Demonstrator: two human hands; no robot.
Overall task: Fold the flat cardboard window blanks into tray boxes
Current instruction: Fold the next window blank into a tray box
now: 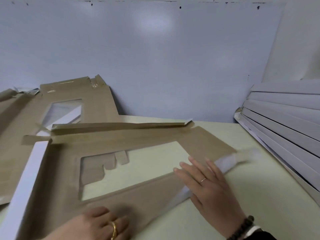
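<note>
A brown cardboard window blank lies on the pale table, its clear window in the middle. Its far flap and its left flap, white inside, stand partly raised. My right hand lies flat with straight fingers on the blank's right end, next to the blurred white right flap. My left hand rests on the near strip of the blank with its fingers bent, a gold ring on one finger. It holds nothing that I can see.
Another window blank leans against the grey-blue wall at the back left, with more brown card to its left. A stack of white flat boards leans at the right. Bare table shows to the right of my right hand.
</note>
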